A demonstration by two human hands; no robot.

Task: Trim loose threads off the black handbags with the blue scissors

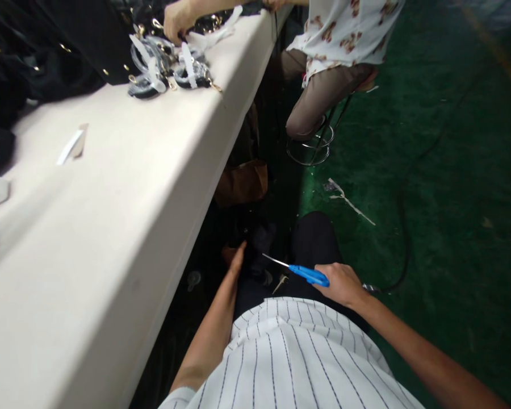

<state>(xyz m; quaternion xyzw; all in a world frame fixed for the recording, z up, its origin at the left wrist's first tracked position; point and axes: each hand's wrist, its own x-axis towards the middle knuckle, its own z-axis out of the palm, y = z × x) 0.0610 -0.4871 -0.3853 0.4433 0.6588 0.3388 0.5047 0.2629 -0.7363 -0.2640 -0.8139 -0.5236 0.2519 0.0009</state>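
Observation:
My right hand (343,284) is closed round the blue handle of a pair of scissors (300,271), whose thin metal blades point left over my dark trousers. My left hand (234,262) reaches down below the table's edge into the dark space by my knees. Its fingers look stretched out, and a brownish thing beside them cannot be made out. My striped white shirt fills the bottom of the view.
A long beige table (123,187) runs along the left, with black bags (46,51), bundled straps with white tags (166,68) and a loose tag (70,146). A co-worker's hand (176,20) works at the straps; the person sits on a metal stool (313,145). A cable (402,227) crosses the green floor.

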